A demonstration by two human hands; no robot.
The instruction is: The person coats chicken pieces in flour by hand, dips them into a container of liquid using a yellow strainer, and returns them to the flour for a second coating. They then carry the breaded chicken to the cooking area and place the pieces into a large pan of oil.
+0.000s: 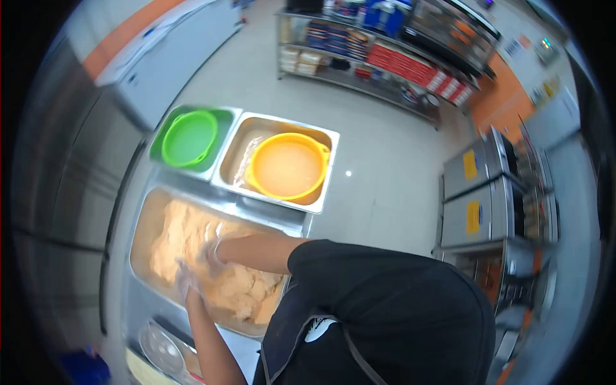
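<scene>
A large steel basin (144, 221) holds a wide mass of pale orange powder (186, 221), with rougher clumps toward its lower right side. My left hand (188, 281), in a clear plastic glove, reaches over the powder near the basin's lower left side with its fingers stretched out. Close by, my right hand (213, 255), also gloved, is at the middle of the powder; blur and powder hide its fingers. Both hands touch or nearly touch the powder.
Beyond the basin stand two steel pans, one with a green strainer (190, 138), the other with a yellow strainer (289, 165). A clear round container (160, 346) lies near the lower edge. A stocked shelf (359, 61) and steel appliances (475, 192) stand farther off.
</scene>
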